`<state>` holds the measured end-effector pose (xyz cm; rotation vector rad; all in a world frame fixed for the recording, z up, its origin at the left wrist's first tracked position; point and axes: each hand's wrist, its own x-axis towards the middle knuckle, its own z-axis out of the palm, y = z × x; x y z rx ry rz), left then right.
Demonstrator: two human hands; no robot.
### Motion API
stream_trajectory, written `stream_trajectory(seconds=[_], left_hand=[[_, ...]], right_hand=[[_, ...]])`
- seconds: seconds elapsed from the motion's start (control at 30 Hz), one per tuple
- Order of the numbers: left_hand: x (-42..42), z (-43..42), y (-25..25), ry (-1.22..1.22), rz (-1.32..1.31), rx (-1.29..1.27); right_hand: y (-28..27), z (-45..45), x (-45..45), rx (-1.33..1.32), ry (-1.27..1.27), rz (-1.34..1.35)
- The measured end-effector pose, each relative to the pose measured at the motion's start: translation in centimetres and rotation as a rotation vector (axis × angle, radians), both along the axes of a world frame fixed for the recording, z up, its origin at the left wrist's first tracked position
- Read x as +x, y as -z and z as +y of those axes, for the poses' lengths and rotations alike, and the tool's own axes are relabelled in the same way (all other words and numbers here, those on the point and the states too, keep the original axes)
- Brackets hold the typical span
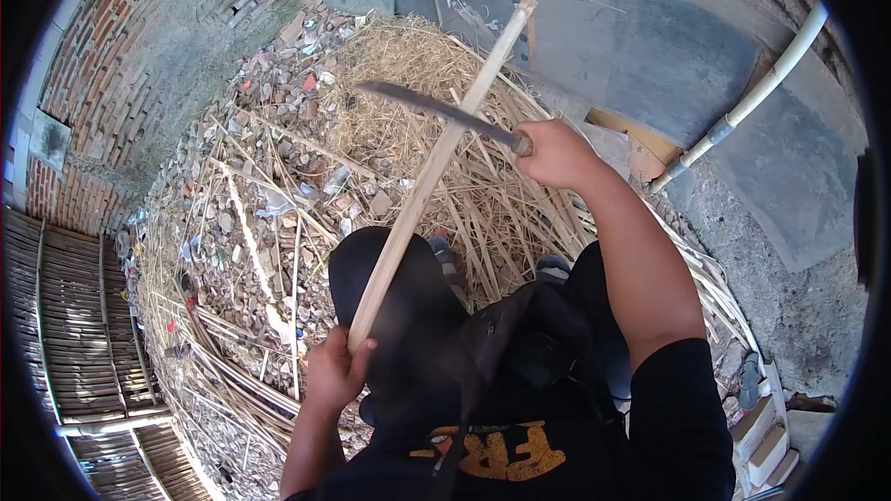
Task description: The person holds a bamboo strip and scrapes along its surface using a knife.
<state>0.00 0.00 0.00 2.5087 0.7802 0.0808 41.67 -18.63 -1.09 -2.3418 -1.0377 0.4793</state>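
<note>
A long pale strip of wood or bamboo (418, 199) slants up and to the right across the middle of the view. Its lower end is in my left hand (336, 371), fingers wrapped round it near my knee. My right hand (554, 156) grips the handle of a long dark machete (432, 108), whose curved blade points left. In the view the blade crosses over the upper part of the strip; whether the edge bites into it I cannot tell.
Rubble (316, 111) covers the ground, with straw-like shavings (390, 65) and thin split strips (473, 213). Grey panels (640, 28) and a pale pipe (770, 79) stand at the upper right. A brick wall (102, 83) and slatted panel (74, 315) are left.
</note>
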Motion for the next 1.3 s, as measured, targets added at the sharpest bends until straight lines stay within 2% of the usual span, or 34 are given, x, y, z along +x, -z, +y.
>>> stream_trajectory(seconds=[0.07, 0.17, 0.2, 0.3, 0.33, 0.43, 0.47, 0.57, 0.6, 0.7, 0.8, 0.9, 1.0, 1.1, 1.13, 1.23, 1.3], left_hand=[[-0.1, -0.7, 0.0, -0.003, 0.04, -0.043], [-1.0, 0.6, 1.0, 0.086, -0.068, 0.1], [-1.0, 0.3, 1.7, 0.068, -0.071, 0.072], [-1.3, 0.2, 1.5, 0.025, -0.059, 0.024], [-1.1, 0.1, 0.9, 0.018, -0.05, 0.011], [-1.1, -0.2, 0.7, -0.013, -0.009, -0.004], [-1.1, -0.4, 0.8, -0.023, 0.009, -0.007], [-0.8, -0.6, 1.0, 0.005, -0.03, 0.019], [-0.7, -0.4, 1.2, 0.019, -0.025, 0.017], [-1.3, 0.1, 1.0, 0.028, 0.008, -0.003], [-0.8, 0.2, -0.1, 0.003, 0.025, -0.052], [-1.1, 0.4, 0.2, 0.008, 0.056, -0.069], [-1.7, 0.8, 1.2, 0.065, -0.02, -0.028], [-3.6, 0.8, 1.6, 0.002, -0.009, -0.1], [-3.9, 0.5, 0.9, -0.011, -0.046, -0.096], [-6.7, 2.0, 1.1, -0.001, 0.005, -0.02], [-7.6, 2.2, 1.1, -0.032, 0.008, -0.054]], right_hand=[[-2.0, -0.1, -3.0, -0.134, -0.122, -0.096], [-1.6, 0.6, -4.6, -0.146, -0.265, -0.194], [0.0, 0.4, -2.6, -0.109, -0.285, -0.04], [0.9, 0.5, 0.9, -0.129, -0.038, 0.236], [1.2, 0.5, 0.8, -0.122, -0.066, 0.145], [0.6, 0.7, -1.2, -0.025, -0.004, 0.134], [1.2, 0.9, -1.8, 0.024, -0.049, 0.002], [-2.4, 0.9, -4.5, -0.178, -0.231, -0.185], [-2.1, 0.9, -4.3, -0.176, -0.249, -0.249], [1.4, 0.6, 0.9, -0.038, 0.096, 0.176], [5.1, -0.7, 3.8, 0.11, 0.218, 0.027], [0.9, -0.4, 1.0, 0.06, 0.103, 0.035], [-1.0, -0.3, -2.1, -0.025, -0.178, -0.149], [1.1, -0.9, 0.7, -0.013, -0.094, 0.001], [2.3, -1.1, 2.4, 0.003, 0.135, 0.033], [4.1, -2.7, 5.8, 0.233, 0.473, 0.004], [3.7, -2.4, 4.9, 0.286, 0.414, -0.077]])
